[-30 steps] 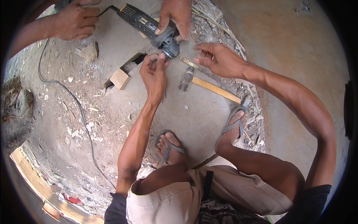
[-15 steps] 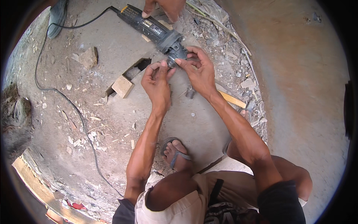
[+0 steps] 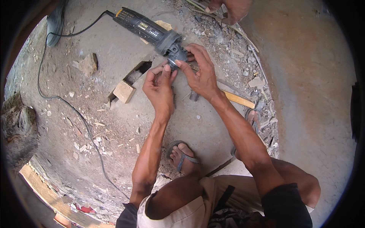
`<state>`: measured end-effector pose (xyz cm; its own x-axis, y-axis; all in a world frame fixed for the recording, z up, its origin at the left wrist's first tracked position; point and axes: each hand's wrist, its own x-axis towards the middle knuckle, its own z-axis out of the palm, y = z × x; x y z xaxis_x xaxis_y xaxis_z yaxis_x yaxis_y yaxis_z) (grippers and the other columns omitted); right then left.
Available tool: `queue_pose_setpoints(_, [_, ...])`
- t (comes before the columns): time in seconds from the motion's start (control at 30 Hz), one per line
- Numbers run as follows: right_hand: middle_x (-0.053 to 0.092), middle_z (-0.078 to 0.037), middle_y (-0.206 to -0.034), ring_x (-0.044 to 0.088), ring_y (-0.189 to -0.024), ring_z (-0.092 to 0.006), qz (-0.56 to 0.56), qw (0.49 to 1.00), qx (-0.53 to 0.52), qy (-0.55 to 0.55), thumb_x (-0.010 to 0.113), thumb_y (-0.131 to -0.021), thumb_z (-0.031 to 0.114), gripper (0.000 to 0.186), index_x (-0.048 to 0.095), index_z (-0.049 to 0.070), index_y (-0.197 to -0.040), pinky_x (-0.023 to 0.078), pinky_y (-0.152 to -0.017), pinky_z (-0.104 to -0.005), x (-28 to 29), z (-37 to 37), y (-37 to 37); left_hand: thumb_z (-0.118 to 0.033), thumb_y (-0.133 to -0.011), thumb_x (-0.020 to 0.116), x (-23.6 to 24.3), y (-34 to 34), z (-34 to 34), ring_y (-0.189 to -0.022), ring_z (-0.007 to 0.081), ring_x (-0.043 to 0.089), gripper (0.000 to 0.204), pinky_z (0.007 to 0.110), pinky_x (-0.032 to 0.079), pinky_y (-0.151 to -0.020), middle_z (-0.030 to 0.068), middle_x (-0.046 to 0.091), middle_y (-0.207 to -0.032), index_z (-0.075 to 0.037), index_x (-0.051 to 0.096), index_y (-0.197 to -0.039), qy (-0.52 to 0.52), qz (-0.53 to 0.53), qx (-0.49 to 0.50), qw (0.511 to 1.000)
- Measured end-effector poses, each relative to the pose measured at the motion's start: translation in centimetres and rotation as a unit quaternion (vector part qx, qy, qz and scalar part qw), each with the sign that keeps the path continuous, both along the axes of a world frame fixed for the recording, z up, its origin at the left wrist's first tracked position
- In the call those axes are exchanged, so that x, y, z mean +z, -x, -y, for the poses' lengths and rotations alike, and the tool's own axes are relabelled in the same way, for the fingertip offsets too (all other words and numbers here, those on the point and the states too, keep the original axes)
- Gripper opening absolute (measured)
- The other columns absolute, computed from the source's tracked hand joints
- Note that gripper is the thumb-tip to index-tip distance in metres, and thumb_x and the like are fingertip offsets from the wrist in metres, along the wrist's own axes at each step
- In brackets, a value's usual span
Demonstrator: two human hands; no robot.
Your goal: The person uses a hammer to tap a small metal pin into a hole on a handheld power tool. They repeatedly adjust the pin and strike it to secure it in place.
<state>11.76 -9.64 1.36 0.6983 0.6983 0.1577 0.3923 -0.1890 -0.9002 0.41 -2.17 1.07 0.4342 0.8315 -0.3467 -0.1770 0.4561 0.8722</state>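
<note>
A black angle grinder (image 3: 150, 32) with a yellow band at its cord end lies on the concrete, its head toward me. My right hand (image 3: 201, 76) is closed around the grinder's head, thumb against the round metal spindle part (image 3: 173, 63). My left hand (image 3: 159, 91) sits just left of that part, thumb and fingers closed together at its edge. Whether a small piece is pinched there is hidden by the fingers. Beyond the grinder, another person's hand (image 3: 234, 10) is over the rubble at the top, away from the tool.
A black cord (image 3: 78, 112) curves along the left. Beside a slot in the concrete rests a wood block (image 3: 124, 91). A dark cylindrical piece (image 3: 194, 95) and a yellowish wood strip (image 3: 238, 99) lie near my right forearm. Stones (image 3: 88, 64) and chips litter the ground.
The other person's hand has let go of the grinder's body and moved right. Both my hands keep their place at the grinder's head, and the view has shifted slightly.
</note>
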Motion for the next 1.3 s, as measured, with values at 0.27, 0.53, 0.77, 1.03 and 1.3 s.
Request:
queue_pose_setpoints(0.27, [0.058,-0.019,-0.129,0.064,-0.107,-0.0270,-0.001,1.000,-0.010,-0.008,0.075,-0.094,0.017,0.043,0.059,-0.004,-0.128,0.054,-0.088,-0.0358,-0.1,0.0,0.1,0.002,-0.099,0.064,-1.9,-0.4,0.9,-0.103,0.0199,0.070,0.006,0.030,0.064,-0.085,0.0228,0.069,-0.122,0.006,0.066,-0.103,-0.111,-0.006,0.004,0.994])
queue_pose_setpoints(0.53, [0.059,-0.019,-0.127,0.064,-0.105,-0.0271,-0.028,1.000,-0.007,-0.009,0.076,-0.093,0.016,0.043,0.059,-0.004,-0.128,0.054,-0.087,-0.0357,-0.2,0.0,-0.1,0.009,-0.098,0.061,-3.5,0.1,1.1,-0.100,0.0208,0.073,0.009,0.034,0.064,-0.088,0.0276,0.070,-0.122,0.009,0.068,-0.101,-0.397,-0.137,-0.022,0.907])
queue_pose_setpoints(0.77, [0.057,-0.022,-0.130,0.061,-0.114,-0.0341,0.022,1.000,0.003,-0.003,0.074,-0.094,0.015,0.045,0.056,-0.004,-0.130,0.054,-0.089,-0.0396,-0.4,0.2,0.0,0.001,-0.100,0.064,-2.4,-1.0,1.3,-0.093,0.0180,0.073,0.006,0.031,0.064,-0.084,0.0216,0.073,-0.108,0.006,0.064,-0.098,-0.186,-0.027,0.028,0.982])
queue_pose_setpoints(1.03, [0.058,-0.020,-0.130,0.064,-0.106,-0.0277,0.090,0.996,0.004,0.004,0.075,-0.094,0.014,0.042,0.059,-0.006,-0.127,0.055,-0.086,-0.0349,-1.1,0.2,-0.1,-0.001,-0.099,0.067,0.9,-0.9,-2.3,-0.082,0.0149,0.071,0.010,0.028,0.065,-0.077,0.0165,0.072,-0.089,0.006,0.062,-0.093,0.140,-0.071,-0.006,0.988])
queue_pose_setpoints(1.3, [0.059,-0.025,-0.129,0.059,-0.119,-0.0420,0.058,0.998,0.015,0.001,0.075,-0.092,0.013,0.043,0.058,-0.006,-0.126,0.050,-0.099,-0.0464,-0.7,0.0,-0.2,-0.005,-0.099,0.069,-0.8,-0.9,0.1,-0.078,0.0162,0.072,0.013,0.029,0.065,-0.077,0.0156,0.073,-0.086,0.005,0.063,-0.094,-0.046,-0.040,0.027,0.998])
